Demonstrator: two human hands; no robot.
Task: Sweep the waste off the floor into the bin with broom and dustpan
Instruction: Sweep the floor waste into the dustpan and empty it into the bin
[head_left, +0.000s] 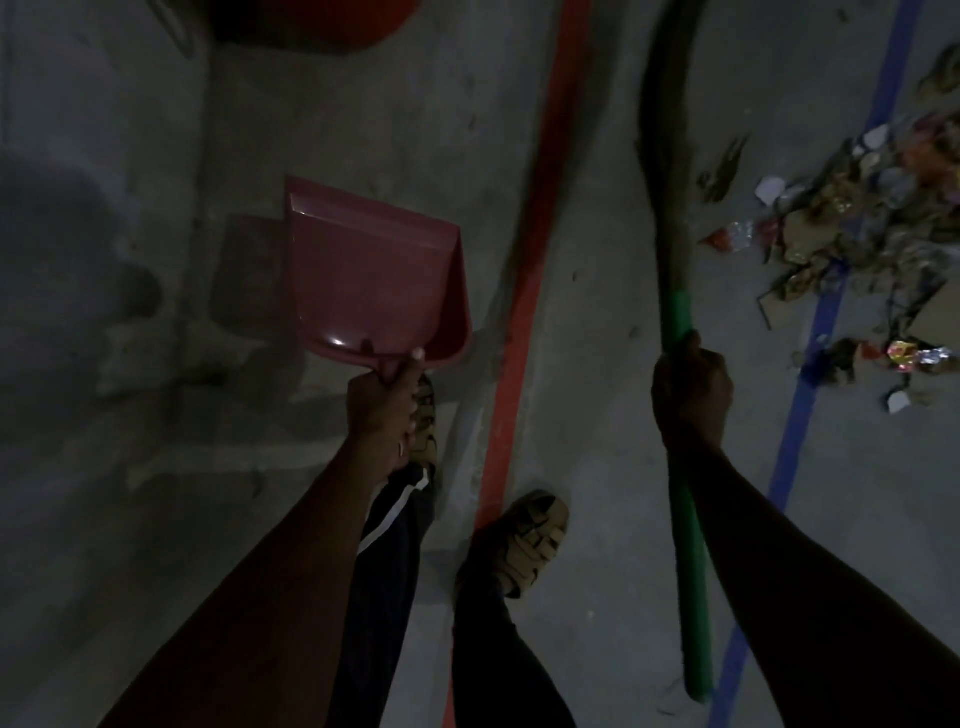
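Dustpan (363, 280) and broom (675, 291) in hand

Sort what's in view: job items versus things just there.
Job: pink plastic dustpan in left hand; green-handled broom in right hand; heap of wrappers and cardboard scraps; red round bin.
Just there: red floor stripe; blue floor stripe.

Grey concrete floor (597, 395), dim light. Red stripe (524, 312) runs near to far through the middle, blue stripe (810, 364) on right. Waste pile (862, 244) of wrappers, cardboard scraps lies across the blue stripe, far right.
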